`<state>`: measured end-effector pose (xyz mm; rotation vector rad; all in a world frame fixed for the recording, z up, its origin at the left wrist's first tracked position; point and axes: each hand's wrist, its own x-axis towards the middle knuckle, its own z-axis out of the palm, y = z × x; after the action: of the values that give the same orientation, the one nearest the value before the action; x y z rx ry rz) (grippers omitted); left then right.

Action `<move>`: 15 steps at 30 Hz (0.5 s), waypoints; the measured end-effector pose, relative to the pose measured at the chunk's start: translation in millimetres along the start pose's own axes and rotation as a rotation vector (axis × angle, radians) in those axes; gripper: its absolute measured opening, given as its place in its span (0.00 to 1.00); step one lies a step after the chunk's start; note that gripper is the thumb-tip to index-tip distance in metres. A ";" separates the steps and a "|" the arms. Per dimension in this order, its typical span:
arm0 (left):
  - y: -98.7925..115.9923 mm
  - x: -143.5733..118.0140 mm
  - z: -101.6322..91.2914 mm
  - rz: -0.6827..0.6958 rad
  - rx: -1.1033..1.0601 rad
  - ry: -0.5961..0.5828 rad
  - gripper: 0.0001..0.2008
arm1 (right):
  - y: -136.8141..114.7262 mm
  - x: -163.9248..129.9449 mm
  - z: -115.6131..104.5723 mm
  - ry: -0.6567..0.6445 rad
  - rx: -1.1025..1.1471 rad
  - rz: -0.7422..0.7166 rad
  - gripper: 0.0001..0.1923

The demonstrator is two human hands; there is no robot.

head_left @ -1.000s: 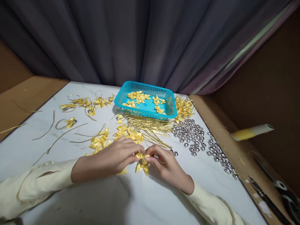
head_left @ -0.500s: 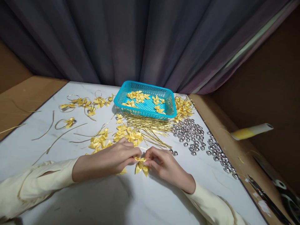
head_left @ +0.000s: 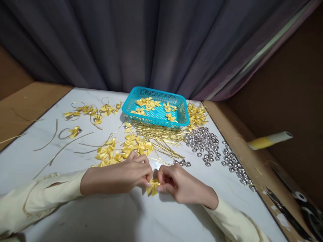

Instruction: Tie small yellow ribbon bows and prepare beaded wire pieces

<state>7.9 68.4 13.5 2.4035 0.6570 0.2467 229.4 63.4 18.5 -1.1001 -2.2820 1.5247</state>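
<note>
Near the front middle of the table, a small yellow satin ribbon bow (head_left: 152, 189) is held between both hands, its tails hanging toward me. My left hand (head_left: 123, 174) pinches the bow's left side with thumb and fingers closed. From the other side, my right hand (head_left: 178, 183) has its thumb and fingertips on the bow's right loop. Whether a cord or bell is also between the fingers is hidden. Just beyond my left hand lies a pile of yellow bows (head_left: 137, 145). Several silver bells (head_left: 182, 163) rest just past my right hand.
A turquoise basket (head_left: 156, 121) with bows stands at the back. Before it lie gold cords (head_left: 158, 132). More silver bells (head_left: 204, 143) spread along the right. Finished-looking bow rings (head_left: 73, 131) and loose cords lie left. Black-handled scissors (head_left: 305, 205) lie far right beside tweezers (head_left: 285, 208).
Both hands have come slightly toward me with the bow, my right hand more. More of the bells beyond my right hand now show.
</note>
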 end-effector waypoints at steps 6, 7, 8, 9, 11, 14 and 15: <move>6.5 2.4 -2.1 -0.006 -0.004 -0.097 0.09 | 1.4 1.0 2.5 -0.045 0.045 -0.028 0.11; 7.0 3.6 -2.9 -0.007 -0.009 -0.105 0.09 | 2.3 1.5 2.9 -0.040 0.064 -0.041 0.11; 7.3 4.9 -3.7 -0.008 -0.019 -0.104 0.08 | 3.0 1.9 3.2 -0.029 0.088 -0.051 0.11; 7.4 6.1 -4.4 -0.015 -0.030 -0.094 0.08 | 3.5 2.1 3.3 -0.013 0.121 -0.055 0.11; 7.4 7.9 -5.8 -0.036 -0.054 -0.063 0.06 | 3.4 2.1 2.6 0.025 0.214 -0.044 0.12; 6.9 8.6 -7.3 -0.054 -0.073 -0.052 0.05 | 1.2 0.8 0.0 0.064 0.373 -0.018 0.16; 6.7 8.3 -7.4 -0.053 -0.080 -0.052 0.05 | 0.5 0.2 -1.1 0.071 0.395 -0.019 0.17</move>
<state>15.2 72.0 23.6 2.3052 0.6740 0.1838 230.1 64.5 18.6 -0.9973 -1.8288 1.7940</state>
